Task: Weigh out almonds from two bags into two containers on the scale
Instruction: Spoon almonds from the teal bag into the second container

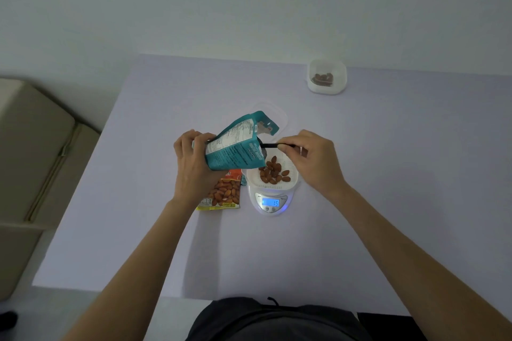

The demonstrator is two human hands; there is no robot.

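Observation:
My left hand (pixel 191 160) grips a teal almond bag (pixel 235 147), tilted with its mouth toward the right. My right hand (pixel 310 158) pinches the handle of a black spoon (pixel 270 145) whose bowl is inside the bag's mouth. Just below, a white container (pixel 291 166) holding several almonds (pixel 273 173) sits on a small white scale (pixel 270 201); its blue display reads 15. An orange almond bag (pixel 223 192) lies flat on the table left of the scale, partly under my left wrist.
A second white container (pixel 327 77) with a few almonds stands at the table's far right. A clear lid (pixel 273 113) lies behind the teal bag. The pale table (pixel 138 202) ends at left beside a beige cushion (pixel 36 147).

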